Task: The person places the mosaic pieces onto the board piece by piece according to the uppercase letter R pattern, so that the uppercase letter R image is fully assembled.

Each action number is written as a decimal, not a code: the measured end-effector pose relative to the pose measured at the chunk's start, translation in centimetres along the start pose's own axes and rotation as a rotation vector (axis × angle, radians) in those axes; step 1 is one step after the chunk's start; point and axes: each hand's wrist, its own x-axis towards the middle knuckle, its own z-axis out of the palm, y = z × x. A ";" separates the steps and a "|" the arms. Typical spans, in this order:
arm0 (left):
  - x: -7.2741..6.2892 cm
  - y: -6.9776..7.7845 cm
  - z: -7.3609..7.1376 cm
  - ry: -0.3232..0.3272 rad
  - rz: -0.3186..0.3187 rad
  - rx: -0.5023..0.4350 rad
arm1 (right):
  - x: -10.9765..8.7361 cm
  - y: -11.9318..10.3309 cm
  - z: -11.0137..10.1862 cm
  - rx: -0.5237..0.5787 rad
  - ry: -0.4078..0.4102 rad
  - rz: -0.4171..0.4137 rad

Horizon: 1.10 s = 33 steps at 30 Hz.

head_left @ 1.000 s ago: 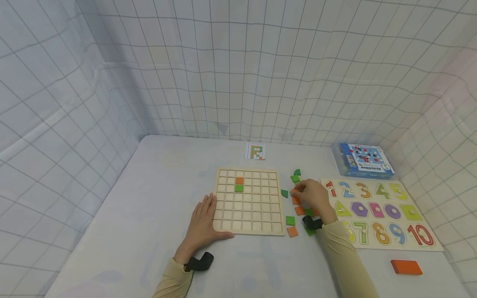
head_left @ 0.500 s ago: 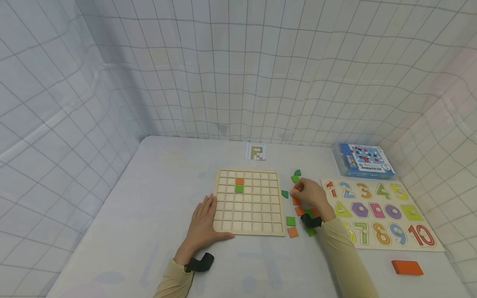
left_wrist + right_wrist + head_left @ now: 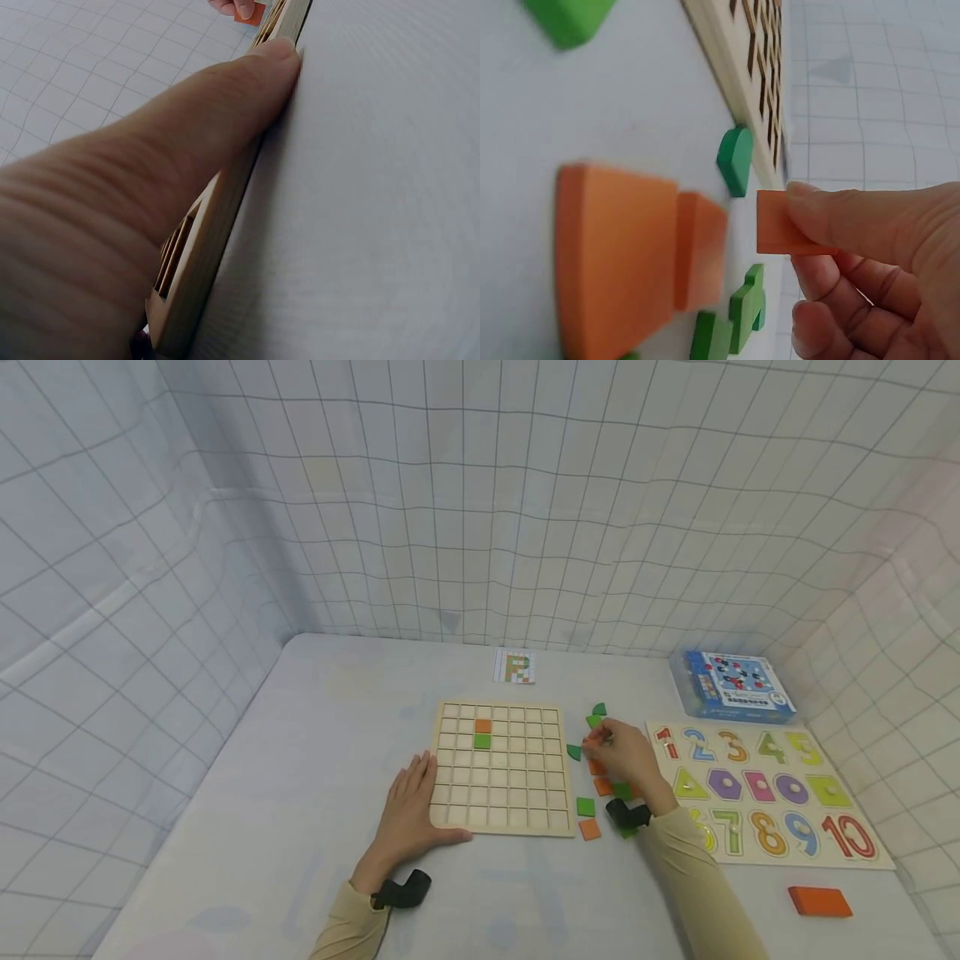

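My left hand lies along the left edge of a wooden grid board, with its thumb stretched along the near edge. On the board, an orange square tile sits directly above a green square tile. Right of the board, my right hand pinches another orange square tile between thumb and fingers, held up off the table. Beneath that hand are loose orange tiles and green tiles. A dark green curved piece lies close to the board's edge.
A small pattern card lies beyond the board. To the right are a number-and-shape puzzle board, a blue box and an orange block. Gridded cloth surrounds the table at back and sides.
My right hand has shifted very slightly while pinching the orange tile, still over the loose pieces. The left hand and the tiles on the board have stayed in place.
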 end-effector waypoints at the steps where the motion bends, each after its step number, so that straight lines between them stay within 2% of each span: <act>1: 0.0 0.0 0.0 -0.001 0.000 0.000 | 0.0 -0.2 0.1 0.010 0.009 -0.006; 8: 0.0 0.1 0.0 0.002 0.000 -0.006 | 0.9 -2.3 1.5 0.033 0.083 -0.138; 13: 0.0 0.2 0.0 -0.005 -0.003 0.000 | 1.8 -4.1 2.8 0.062 0.088 -0.233; 24: 0.0 0.2 -0.1 -0.011 -0.006 0.003 | 2.9 -8.4 6.7 0.005 -0.047 -0.269; 33: 0.0 0.1 -0.1 -0.003 0.003 -0.001 | 3.0 -10.3 8.1 -0.025 -0.120 -0.313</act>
